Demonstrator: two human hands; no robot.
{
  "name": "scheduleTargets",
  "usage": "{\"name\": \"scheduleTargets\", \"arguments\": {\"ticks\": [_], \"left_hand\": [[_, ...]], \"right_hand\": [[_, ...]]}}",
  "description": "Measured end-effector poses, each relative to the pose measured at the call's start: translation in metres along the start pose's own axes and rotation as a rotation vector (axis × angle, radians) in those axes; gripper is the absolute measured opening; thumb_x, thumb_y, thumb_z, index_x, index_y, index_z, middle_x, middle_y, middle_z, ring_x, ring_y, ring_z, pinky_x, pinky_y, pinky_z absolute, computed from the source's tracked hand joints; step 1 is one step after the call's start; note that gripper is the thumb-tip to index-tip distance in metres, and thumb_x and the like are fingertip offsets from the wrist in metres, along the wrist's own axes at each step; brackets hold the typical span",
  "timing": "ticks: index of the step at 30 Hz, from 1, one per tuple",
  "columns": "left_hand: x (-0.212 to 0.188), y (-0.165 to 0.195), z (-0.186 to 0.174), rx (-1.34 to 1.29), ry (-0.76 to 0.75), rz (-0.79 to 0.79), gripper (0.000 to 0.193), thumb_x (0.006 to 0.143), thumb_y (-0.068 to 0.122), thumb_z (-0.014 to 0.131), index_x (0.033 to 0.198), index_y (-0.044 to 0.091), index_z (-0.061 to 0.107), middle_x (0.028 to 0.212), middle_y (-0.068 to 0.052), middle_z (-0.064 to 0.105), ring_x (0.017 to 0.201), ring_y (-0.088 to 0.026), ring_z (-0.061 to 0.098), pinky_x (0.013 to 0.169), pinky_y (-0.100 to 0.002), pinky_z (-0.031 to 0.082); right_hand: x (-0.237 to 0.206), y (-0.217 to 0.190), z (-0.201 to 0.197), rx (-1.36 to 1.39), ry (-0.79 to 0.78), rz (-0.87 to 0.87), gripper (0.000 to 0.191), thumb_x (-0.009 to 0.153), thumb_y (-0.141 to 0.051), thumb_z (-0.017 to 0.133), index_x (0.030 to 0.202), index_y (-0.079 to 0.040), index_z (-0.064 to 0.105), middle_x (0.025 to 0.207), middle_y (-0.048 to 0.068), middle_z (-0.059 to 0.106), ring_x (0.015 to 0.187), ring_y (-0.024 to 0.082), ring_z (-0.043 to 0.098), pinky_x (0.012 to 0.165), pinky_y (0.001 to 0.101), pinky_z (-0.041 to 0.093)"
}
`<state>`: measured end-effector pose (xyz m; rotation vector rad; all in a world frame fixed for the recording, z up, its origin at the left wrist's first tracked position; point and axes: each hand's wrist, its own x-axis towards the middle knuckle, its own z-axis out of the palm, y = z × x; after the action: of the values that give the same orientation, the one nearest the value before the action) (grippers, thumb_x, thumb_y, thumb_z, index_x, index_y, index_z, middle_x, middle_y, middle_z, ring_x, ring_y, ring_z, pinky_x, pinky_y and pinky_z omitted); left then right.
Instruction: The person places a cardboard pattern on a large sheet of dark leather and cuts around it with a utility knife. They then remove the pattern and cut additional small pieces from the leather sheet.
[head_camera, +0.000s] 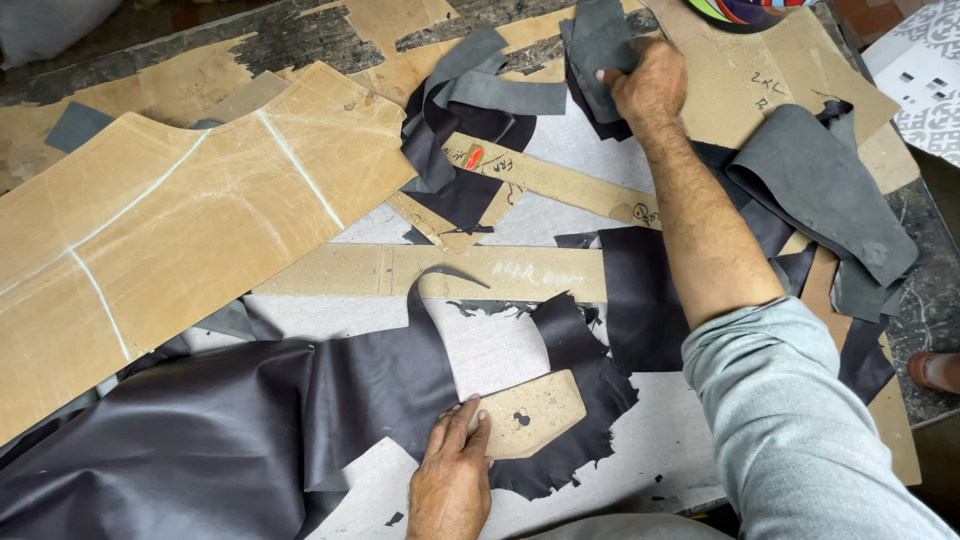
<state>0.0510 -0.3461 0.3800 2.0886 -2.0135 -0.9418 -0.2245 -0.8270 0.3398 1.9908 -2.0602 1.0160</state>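
**Template pinned, scrap being gathered**

Far left: large tan pattern sheet (180, 220) lying flat on the desk (680, 450), crossed by pale chalk lines. Below it, dark leather hide (200, 440) spreading from the lower left corner toward the middle, smooth, faintly glossy, ragged along its right edge.

Lower middle: left hand (452, 480) laid flat, grip spread and pinching nothing, fingertips pressing the left end of the small cardboard template (535, 410). Template resting on the ragged lobe of the hide, tan, rounded at its corners, marked with dark blots.

Upper middle to right: right hand (648, 85) stretched far up the desk, grip closed around a grey leather scrap (600, 40) (matte and limp, folding over the knuckles). More dark offcuts piled just beside it, over long cardboard strips (430, 270). Further right, a larger grey leather piece (820, 180) draped over cardboard.

Step in hand, judging by the pose: holding the template in place on the hide while fetching or clearing a scrap. Next move likely calls for steady downward pressure from the left hand to stop the template sliding, and a clean lift of the scrap without dragging its neighbours along.
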Motion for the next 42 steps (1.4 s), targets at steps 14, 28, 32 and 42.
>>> {"name": "scheduleTargets", "arguments": {"ticks": [14,28,32,42], "left_hand": [[0.0,-0.002,0.006,0.03,0.012,0.016,0.053,0.085,0.005,0.07,0.137,0.004,0.061,0.159,-0.007,0.043,0.138,-0.027,0.043,0.105,-0.037,0.05],[-0.001,-0.001,0.007,0.027,-0.014,-0.006,0.054,0.085,0.007,0.071,0.138,0.005,0.061,0.16,-0.007,0.042,0.141,-0.028,0.042,0.105,-0.038,0.049],[-0.001,0.0,0.004,0.012,-0.021,-0.005,0.055,0.083,0.007,0.073,0.137,0.004,0.061,0.16,-0.007,0.042,0.141,-0.028,0.041,0.106,-0.038,0.048],[0.001,0.0,0.003,-0.003,-0.024,-0.016,0.056,0.083,0.008,0.074,0.137,0.005,0.061,0.16,-0.006,0.042,0.139,-0.026,0.042,0.106,-0.036,0.048]], "right_hand": [[-0.024,0.019,-0.014,0.131,-0.202,-0.157,0.012,0.091,-0.019,0.083,0.101,-0.013,0.083,0.096,0.009,0.079,0.079,0.02,0.075,0.076,0.0348,0.064],[-0.018,0.007,0.0,-0.359,-0.128,-0.347,0.034,0.078,-0.045,0.086,0.091,-0.014,0.082,0.073,0.011,0.074,0.065,0.023,0.071,0.058,0.0406,0.062],[-0.013,0.0,0.001,-0.4,-0.18,-0.35,0.02,0.089,-0.032,0.079,0.088,-0.012,0.081,0.071,0.008,0.073,0.062,0.02,0.071,0.057,0.0383,0.062],[-0.009,0.039,-0.012,0.242,-0.136,-0.232,0.003,0.086,-0.003,0.076,0.09,-0.003,0.076,0.081,0.011,0.074,0.071,0.023,0.073,0.068,0.0372,0.062]]}}
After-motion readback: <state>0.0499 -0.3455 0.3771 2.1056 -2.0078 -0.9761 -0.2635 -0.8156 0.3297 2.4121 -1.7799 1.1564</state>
